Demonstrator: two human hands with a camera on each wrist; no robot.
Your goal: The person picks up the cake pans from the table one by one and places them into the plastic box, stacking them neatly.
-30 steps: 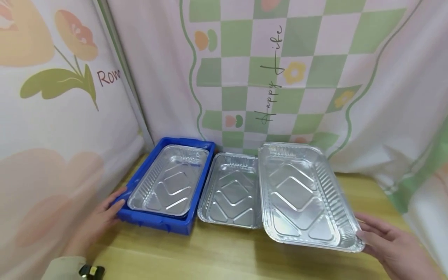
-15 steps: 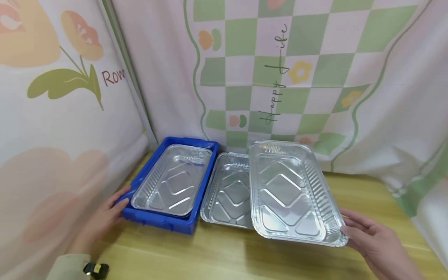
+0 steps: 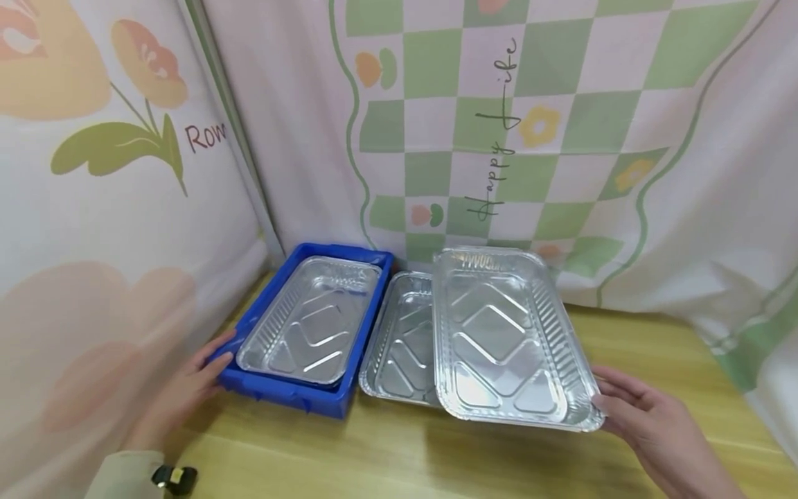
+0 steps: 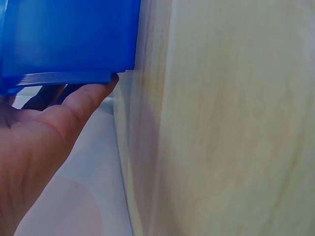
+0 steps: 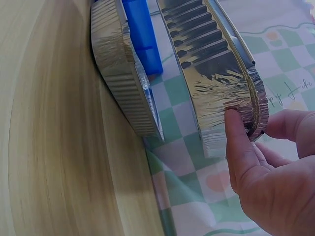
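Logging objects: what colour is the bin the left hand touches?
Blue; the bin shows best in the head view.

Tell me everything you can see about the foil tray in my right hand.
The foil tray is shiny silver, apparently thin aluminium: rectangular with rounded corners, ribbed walls, an outward rim and diamond-patterned lines across its floor. It faces open side up, raised off the wood-grain table. The right hand pinches its near right corner. In the head view it covers part of a second tray beyond its left edge.

pale beige sleeve (image 3: 127,475) on the left arm, black wrist strap (image 3: 183,483), small yellow patch (image 3: 177,476)
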